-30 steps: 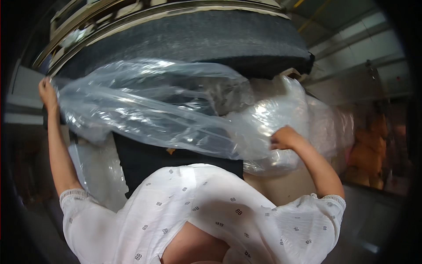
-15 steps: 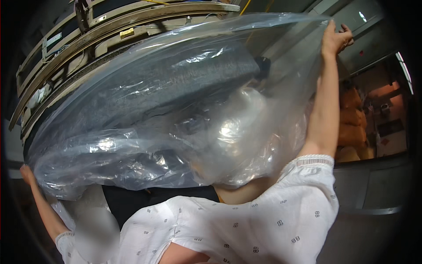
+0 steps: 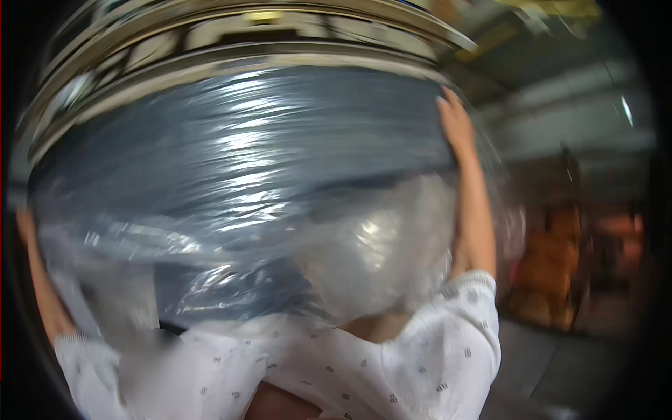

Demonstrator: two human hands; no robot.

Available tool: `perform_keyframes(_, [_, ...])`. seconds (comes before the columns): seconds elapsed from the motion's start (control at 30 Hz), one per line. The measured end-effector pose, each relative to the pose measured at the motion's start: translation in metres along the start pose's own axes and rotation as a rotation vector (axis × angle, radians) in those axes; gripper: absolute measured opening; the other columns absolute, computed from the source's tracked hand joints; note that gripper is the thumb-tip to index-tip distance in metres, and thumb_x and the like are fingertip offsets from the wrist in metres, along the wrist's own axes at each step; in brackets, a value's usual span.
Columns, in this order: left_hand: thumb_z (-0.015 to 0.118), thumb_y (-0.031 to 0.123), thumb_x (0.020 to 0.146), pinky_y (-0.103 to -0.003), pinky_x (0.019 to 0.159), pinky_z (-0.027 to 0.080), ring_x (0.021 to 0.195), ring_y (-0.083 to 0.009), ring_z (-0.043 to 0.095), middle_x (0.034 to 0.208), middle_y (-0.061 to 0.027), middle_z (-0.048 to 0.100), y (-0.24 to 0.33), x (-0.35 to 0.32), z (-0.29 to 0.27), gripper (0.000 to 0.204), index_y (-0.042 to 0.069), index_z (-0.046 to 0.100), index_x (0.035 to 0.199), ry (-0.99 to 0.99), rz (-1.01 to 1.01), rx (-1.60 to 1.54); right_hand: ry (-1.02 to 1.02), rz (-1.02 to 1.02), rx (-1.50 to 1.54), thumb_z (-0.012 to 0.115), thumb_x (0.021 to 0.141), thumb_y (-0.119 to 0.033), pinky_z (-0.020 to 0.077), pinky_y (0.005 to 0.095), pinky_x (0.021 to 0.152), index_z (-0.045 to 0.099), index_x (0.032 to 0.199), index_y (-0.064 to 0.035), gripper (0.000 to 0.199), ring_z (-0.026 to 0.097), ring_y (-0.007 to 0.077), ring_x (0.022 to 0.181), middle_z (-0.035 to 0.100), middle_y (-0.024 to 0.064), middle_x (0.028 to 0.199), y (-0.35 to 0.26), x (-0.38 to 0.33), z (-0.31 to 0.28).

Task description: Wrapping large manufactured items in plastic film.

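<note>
A wide clear plastic sheet (image 3: 245,203) is drawn taut over a long dark grey block-like thing (image 3: 364,119), with shiny wrinkles across its middle. At the block's right end, my right hand (image 3: 456,126) grips the sheet's edge, its fingers pointing away from me. My left hand (image 3: 25,227) is at the far left edge of the sheet, smeared and dim, and seems closed on it. Nearer my body the plastic hangs loose and bulges, with my lap showing through. What the dark block is cannot be made out.
Beyond the block runs a curved wooden frame (image 3: 231,45) with rails and a small yellow piece (image 3: 266,17) on it. To the right are blurred orange-brown stacked things (image 3: 546,266) and a grey floor (image 3: 525,350).
The sheet has come down from a raised, billowing arc and now lies tight against the dark block. My right hand has lowered and moved left; the view has turned.
</note>
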State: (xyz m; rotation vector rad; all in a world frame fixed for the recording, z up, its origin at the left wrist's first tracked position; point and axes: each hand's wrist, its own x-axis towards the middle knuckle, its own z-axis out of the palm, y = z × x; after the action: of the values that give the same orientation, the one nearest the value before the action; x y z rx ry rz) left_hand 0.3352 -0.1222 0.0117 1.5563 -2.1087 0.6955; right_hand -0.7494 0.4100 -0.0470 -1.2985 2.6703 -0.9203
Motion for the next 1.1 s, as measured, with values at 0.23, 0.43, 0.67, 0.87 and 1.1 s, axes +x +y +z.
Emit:
perform_keyframes(0.23, [0.047,0.035,0.089,-0.033,0.084,0.043,0.098,-0.0259,0.057,0.103,-0.0134,0.061,0.296,0.009,0.054,0.038,0.004,0.059,0.108,0.044,-0.408,-0.491,-0.057,0.559,0.173,0.035,0.091,-0.048,0.0288,0.0309,0.102,0.041,0.131,-0.0009,0.062,0.043,0.0226,0.119,0.045,0.0125,0.131,0.109,-0.008,-0.104])
perform_keyframes(0.43, [0.058,0.011,0.081,-0.024,0.057,0.043,0.063,-0.0097,0.051,0.07,-0.0012,0.057,0.223,-0.004,0.059,0.004,0.008,0.058,0.079,0.178,-0.014,-1.657,0.257,-0.623,-0.271,0.041,0.095,-0.018,0.0408,0.0359,0.081,0.053,0.105,0.0016,0.025,0.052,0.0295,0.091,0.053,0.0158,0.101,-0.124,0.027,0.002])
perform_keyframes(0.67, [0.053,0.01,0.083,-0.024,0.06,0.042,0.065,-0.0097,0.05,0.07,-0.0011,0.055,0.284,0.005,0.019,0.006,0.005,0.055,0.08,0.201,-0.451,-1.404,-0.981,-0.37,0.735,0.049,0.089,-0.011,0.0467,0.0289,0.08,0.058,0.106,0.0007,0.023,0.061,0.0196,0.091,0.059,0.0113,0.105,-0.43,-0.181,0.119])
perform_keyframes(0.87, [0.052,0.012,0.084,-0.026,0.065,0.043,0.071,-0.0123,0.053,0.073,-0.0033,0.057,0.282,0.012,0.012,0.009,0.004,0.055,0.082,0.402,-0.599,-1.353,-0.862,-0.773,0.669,0.057,0.085,-0.018,0.0399,0.0354,0.091,0.042,0.125,0.0009,0.047,0.052,0.0288,0.11,0.054,0.02,0.117,-0.516,-0.268,0.28])
perform_keyframes(1.1, [0.051,0.013,0.085,-0.031,0.07,0.045,0.078,-0.0206,0.059,0.078,-0.0097,0.061,0.279,-0.001,0.005,0.01,0.005,0.056,0.084,0.395,-0.728,-1.059,-1.995,-0.464,0.909,0.056,0.083,-0.012,0.0461,0.0269,0.063,0.053,0.081,-0.0047,0.008,0.056,0.0114,0.073,0.057,0.004,0.08,-0.512,-0.265,0.18])
